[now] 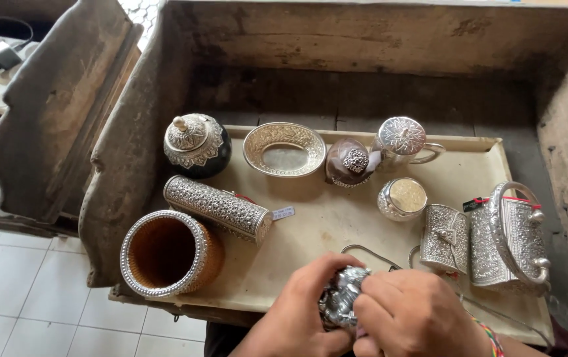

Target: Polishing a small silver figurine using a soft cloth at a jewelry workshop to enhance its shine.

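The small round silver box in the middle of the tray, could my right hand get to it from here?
Probably yes: nothing stands between the right hand and the round silver box, though both hands now grip a silver piece.

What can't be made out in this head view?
- Silver piece: its shape, wrapped by the left hand and right hand.
- Small tag beside the embossed cylinder: too small to read.
- Chain: its ends, hidden under the hands.
- Woven basket: its inside, in shadow.
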